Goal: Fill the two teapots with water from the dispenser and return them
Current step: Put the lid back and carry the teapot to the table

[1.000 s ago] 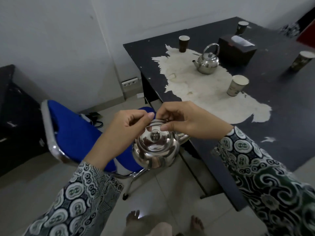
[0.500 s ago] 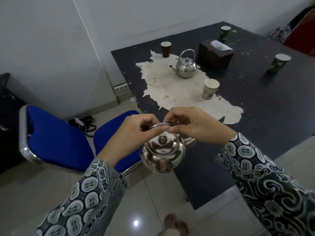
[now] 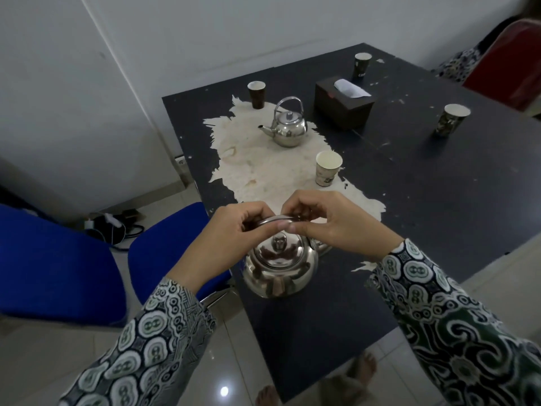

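Observation:
A shiny steel teapot (image 3: 278,268) with its lid on hangs by its wire handle over the near corner of the dark table (image 3: 424,206). My left hand (image 3: 231,232) pinches the handle's left side and my right hand (image 3: 330,221) pinches its right side, fingers curled round the wire. Its spout points right, partly hidden under my right hand. A second steel teapot (image 3: 288,127) stands farther back on the table's pale worn patch, handle upright, spout to the left. No dispenser is in view.
Several paper cups (image 3: 328,168) stand on the table, with a dark tissue box (image 3: 344,108) at the back. A blue chair (image 3: 58,268) stands left of the table. Cables lie on the floor by the wall. My bare feet show on the tiles below.
I have stepped closer to the table. The held teapot has moved from over the chair and floor to above the table's near corner. Both hands keep their hold on the handle.

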